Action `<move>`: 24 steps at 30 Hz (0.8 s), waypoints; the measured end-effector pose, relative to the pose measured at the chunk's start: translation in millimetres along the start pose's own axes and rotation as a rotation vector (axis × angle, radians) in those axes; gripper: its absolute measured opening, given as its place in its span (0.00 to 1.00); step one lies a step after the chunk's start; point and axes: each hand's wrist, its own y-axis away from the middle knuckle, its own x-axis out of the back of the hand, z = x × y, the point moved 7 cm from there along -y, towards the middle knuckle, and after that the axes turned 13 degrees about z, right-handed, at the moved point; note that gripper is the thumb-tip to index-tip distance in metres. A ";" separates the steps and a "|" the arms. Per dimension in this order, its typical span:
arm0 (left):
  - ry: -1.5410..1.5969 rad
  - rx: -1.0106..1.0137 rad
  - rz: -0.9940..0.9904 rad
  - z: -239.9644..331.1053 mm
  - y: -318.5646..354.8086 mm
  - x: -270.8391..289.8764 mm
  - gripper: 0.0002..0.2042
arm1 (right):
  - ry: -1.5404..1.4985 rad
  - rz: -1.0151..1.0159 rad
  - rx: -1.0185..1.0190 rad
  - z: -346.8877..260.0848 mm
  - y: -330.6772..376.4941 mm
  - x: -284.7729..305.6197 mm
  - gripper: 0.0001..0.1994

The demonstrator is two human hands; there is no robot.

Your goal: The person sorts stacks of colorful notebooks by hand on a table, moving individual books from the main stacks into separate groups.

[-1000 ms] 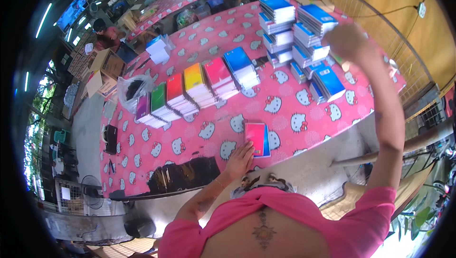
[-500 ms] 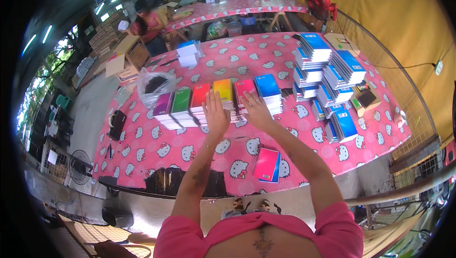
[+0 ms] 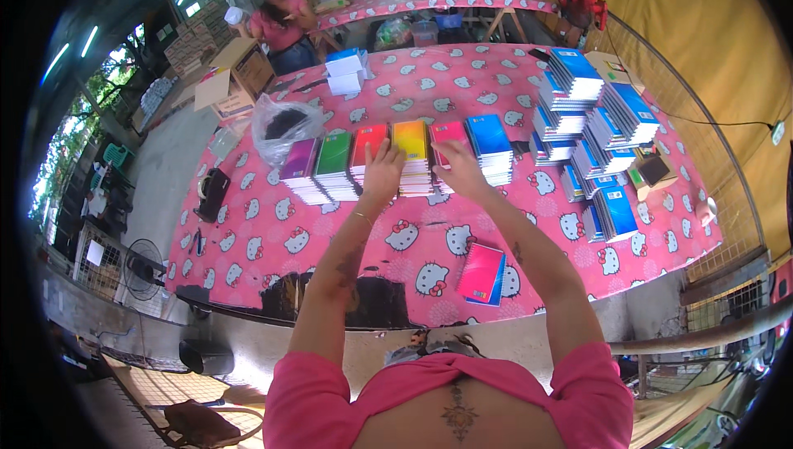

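Observation:
A row of spiral notebook stacks runs across the pink table: purple, green, red, yellow, pink and blue. My left hand rests over the near edges of the red and yellow stacks, fingers stretched. At the pink stack's near right side is my right hand, its fingers spread and slightly bent over the cover. Neither hand grips a notebook. Closer to me, a pink notebook lies over a blue one.
Tall stacks of blue-covered notebooks stand at right. A clear plastic bag, a tape dispenser and an open carton are at left. A white block of paper lies farther back. Another person stands beyond.
The view has shifted, so the table appears higher and farther right. My fingers have bent a little, and my right hand has slid toward the pink stack's right side.

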 end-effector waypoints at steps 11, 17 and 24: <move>0.233 0.075 0.073 3.7 -0.9 66.8 0.30 | -0.876 -0.056 -0.726 19.8 121.1 69.3 0.35; 0.114 -0.012 -0.036 -19.0 -0.2 44.8 0.25 | 0.026 -1.213 -0.235 -22.6 222.3 42.6 0.24; 0.703 0.233 -0.429 90.4 0.5 84.9 0.19 | 0.226 -0.806 0.191 -40.7 225.5 41.6 0.21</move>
